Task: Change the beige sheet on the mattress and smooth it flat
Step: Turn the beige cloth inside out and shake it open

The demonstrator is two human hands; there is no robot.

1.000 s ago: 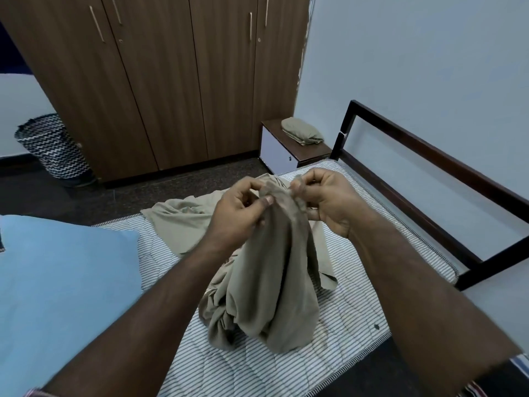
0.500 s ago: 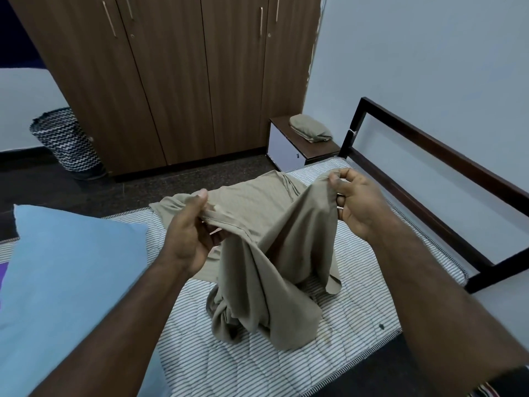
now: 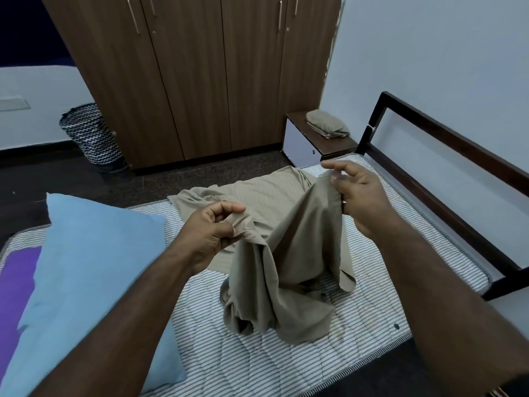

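Here both hands — left (image 3: pixel 210 232), right (image 3: pixel 362 196) — pinch the raised beige sheet (image 3: pixel 286 253) apart.

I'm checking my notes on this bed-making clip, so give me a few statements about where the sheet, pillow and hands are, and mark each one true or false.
1. Both hands hold the beige sheet up off the striped mattress. True: the left hand pinches one part and the right hand grips another.
2. The sheet is spread flat over the whole mattress. False: it is bunched, with much bare mattress showing.
3. A blue pillow lies on the mattress to the person's left. True.
4. The folded beige cloth lies in the zigzag basket. False: it sits on the bedside table.
5. The wardrobe doors stand open. False: they are closed.
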